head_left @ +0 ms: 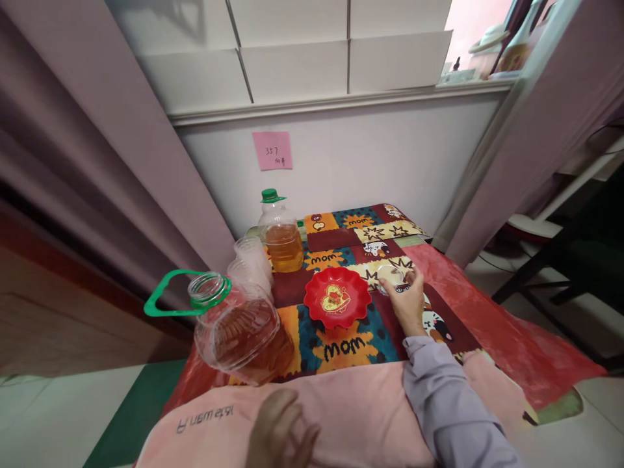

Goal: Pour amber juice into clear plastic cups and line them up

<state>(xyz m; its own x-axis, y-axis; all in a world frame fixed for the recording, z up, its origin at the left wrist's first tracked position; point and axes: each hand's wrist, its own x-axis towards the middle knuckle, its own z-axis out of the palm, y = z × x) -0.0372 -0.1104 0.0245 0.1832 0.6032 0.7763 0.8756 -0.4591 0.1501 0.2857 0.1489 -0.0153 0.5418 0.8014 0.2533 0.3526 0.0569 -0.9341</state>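
Note:
My right hand (407,299) reaches over the patterned mat, its fingers around a clear plastic cup (391,275) to the right of the red scalloped dish (336,298). My left hand (280,429) is over the pink cloth (351,403) at the near edge; it is slightly blurred, with fingers loosely bent, apart from the thumb and nothing seen in them. Nearest to it stands a clear plastic jug (244,338) of amber liquid, its mouth uncapped, a green handle at its neck. Behind that jug are stacks of clear plastic cups (251,270).
A second jug (283,244) of amber liquid, with a green cap, stands near the wall. The mat (346,348) lies on a red table cover (517,338). A pink note (272,151) is on the wall. A dark chair (575,260) is at the right.

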